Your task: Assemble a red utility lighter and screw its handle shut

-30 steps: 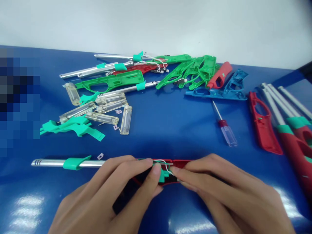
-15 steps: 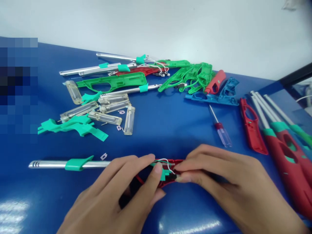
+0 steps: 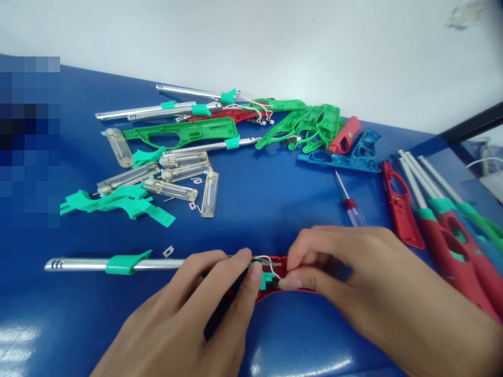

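Observation:
A red lighter shell half (image 3: 282, 261) lies on the table under both hands, its inside facing up. My left hand (image 3: 204, 309) is closed over its left part, with thumb and index finger at a turquoise trigger piece (image 3: 268, 276). A silver lighter tube (image 3: 161, 264) with a turquoise collar (image 3: 126, 263) runs out to the left. My right hand (image 3: 349, 277) is closed at the shell's right part, its thumb tip against a small black igniter part (image 3: 272, 283). A white wire (image 3: 272, 259) loops down to that part. The fingers hide much of the shell.
Beyond my hands lie clear fuel tanks (image 3: 210, 193), turquoise pieces (image 3: 118, 201), green shell halves (image 3: 196, 131) and a blue shell (image 3: 346, 159). To the right are a screwdriver (image 3: 353, 212), a red shell half (image 3: 401, 204) and assembled red lighters (image 3: 451, 256).
My right hand has turned and its fingers have curled, with the thumb pressing at the black igniter part. The left hand stays nearly in place. The view has shifted slightly.

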The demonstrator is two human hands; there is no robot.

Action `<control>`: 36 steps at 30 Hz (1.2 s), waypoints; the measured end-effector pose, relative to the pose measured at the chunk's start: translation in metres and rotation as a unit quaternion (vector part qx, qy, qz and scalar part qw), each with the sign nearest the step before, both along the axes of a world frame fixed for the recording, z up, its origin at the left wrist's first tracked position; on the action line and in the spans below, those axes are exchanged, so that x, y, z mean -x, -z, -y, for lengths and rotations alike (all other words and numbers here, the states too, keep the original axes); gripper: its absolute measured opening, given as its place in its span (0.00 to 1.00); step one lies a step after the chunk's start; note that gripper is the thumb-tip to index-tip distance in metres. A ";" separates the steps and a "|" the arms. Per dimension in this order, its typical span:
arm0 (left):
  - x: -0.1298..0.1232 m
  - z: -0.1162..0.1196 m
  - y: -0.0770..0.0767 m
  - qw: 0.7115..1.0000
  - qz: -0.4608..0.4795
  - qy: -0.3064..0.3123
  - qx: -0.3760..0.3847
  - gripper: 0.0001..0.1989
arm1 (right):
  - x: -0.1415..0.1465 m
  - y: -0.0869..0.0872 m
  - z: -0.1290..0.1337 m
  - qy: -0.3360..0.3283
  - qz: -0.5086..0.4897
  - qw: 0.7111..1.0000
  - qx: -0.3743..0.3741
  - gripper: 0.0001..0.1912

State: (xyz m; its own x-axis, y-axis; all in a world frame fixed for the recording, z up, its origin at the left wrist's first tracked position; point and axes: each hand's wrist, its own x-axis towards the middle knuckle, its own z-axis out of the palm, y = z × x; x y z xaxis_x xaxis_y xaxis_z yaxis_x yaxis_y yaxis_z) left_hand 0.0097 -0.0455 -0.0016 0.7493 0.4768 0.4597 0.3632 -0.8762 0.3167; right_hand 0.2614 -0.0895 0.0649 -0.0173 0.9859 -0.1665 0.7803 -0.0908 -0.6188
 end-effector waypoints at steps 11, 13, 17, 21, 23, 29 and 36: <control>0.005 -0.009 -0.014 0.998 -0.052 0.006 0.041 0.25 | -0.005 -0.012 -0.018 -0.054 0.065 0.994 0.062 0.12; 0.005 -0.014 -0.018 0.995 -0.084 0.015 0.050 0.26 | -0.007 -0.011 -0.014 -0.049 0.065 0.996 0.041 0.12; -0.003 -0.025 -0.032 0.993 -0.107 0.036 0.032 0.27 | -0.016 -0.002 0.004 -0.062 0.103 0.987 -0.108 0.16; -0.015 -0.033 -0.046 0.992 -0.116 0.052 -0.020 0.23 | -0.023 0.013 0.021 -0.109 0.085 0.983 -0.119 0.08; -0.019 -0.038 -0.052 0.988 -0.120 0.076 -0.053 0.23 | -0.023 0.021 0.026 -0.103 0.065 0.983 -0.135 0.06; -0.027 -0.061 -0.059 0.968 -0.132 0.173 -0.125 0.26 | -0.020 0.032 0.031 -0.132 0.051 0.967 -0.213 0.08; -0.033 -0.067 -0.053 0.967 -0.114 0.191 -0.124 0.25 | -0.021 0.033 0.028 -0.133 0.045 0.957 -0.253 0.10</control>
State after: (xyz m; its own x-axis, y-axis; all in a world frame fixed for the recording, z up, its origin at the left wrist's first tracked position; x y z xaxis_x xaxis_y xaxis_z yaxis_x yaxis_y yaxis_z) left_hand 0.0424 0.0219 0.0512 0.9446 0.0403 0.3258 0.0327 -0.9990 0.0288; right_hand 0.2827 -0.1175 0.0322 -0.2866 0.9034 0.3190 0.7867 0.4120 -0.4598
